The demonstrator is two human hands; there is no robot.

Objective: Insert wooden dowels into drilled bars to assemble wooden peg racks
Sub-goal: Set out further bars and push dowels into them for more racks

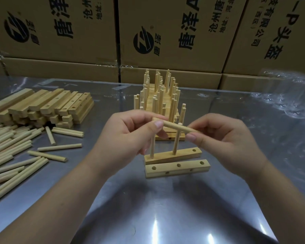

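Along the left edge of the surface, loose dowels (9, 155) are heaped, with spare drilled bars (42, 106) stacked behind them. At the centre, one dowel (174, 126) is held level, its left end pinched by the left hand (128, 136) and its right end by the right hand (224, 136). Beneath, the bar (165, 156) is seen carrying two upright pegs, its right-end hole (194, 150) unfilled. For a clean fit, the dowel should be tipped upright, squared over that hole and pressed straight down, with the bar steadied.

Pale matt wooden dowels (16, 150) lie on glossy metal table (148, 208).
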